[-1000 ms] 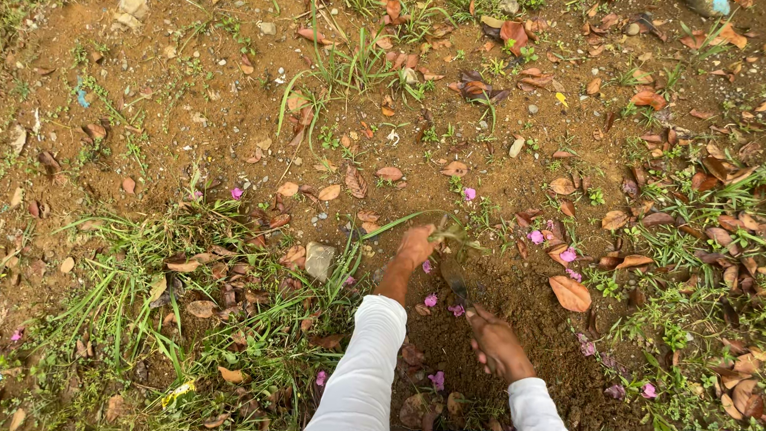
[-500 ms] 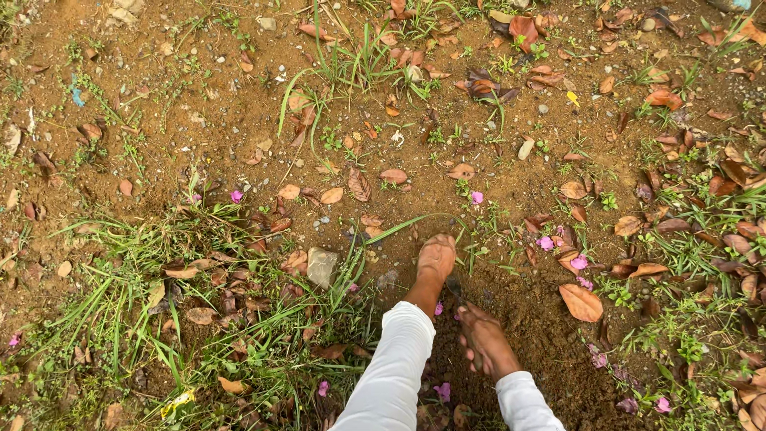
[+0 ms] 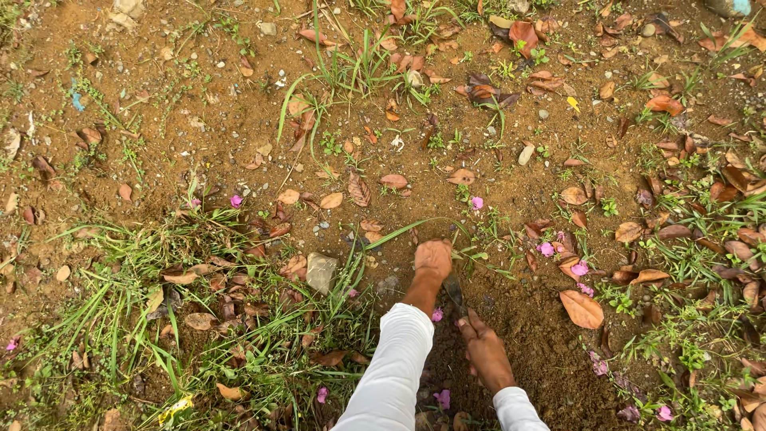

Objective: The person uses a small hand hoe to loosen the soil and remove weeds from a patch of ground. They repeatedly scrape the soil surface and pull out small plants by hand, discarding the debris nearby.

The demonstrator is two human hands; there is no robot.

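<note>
Two hands were down at the soil: the left hand (image 3: 433, 258) was clenched in a fist around a tuft of grass blades (image 3: 415, 227) low at ground level, while the right hand (image 3: 485, 351) gripped a dark, narrow tool (image 3: 455, 291), only partly visible. That tool's long axis ran from the right hand toward eleven o'clock, its far end stopping just beside the left fist, so the held tuft lay up at about eleven o'clock from the right hand, with the left hand plainly the nearer one. A grey stone (image 3: 321, 271) sat at nine o'clock from the fist, and a big brown leaf (image 3: 582, 309) lay at three o'clock from the tool. Compared with half a second back, the fist sat in much the same spot on the tuft, and the right hand had crept up closer behind it.
</note>
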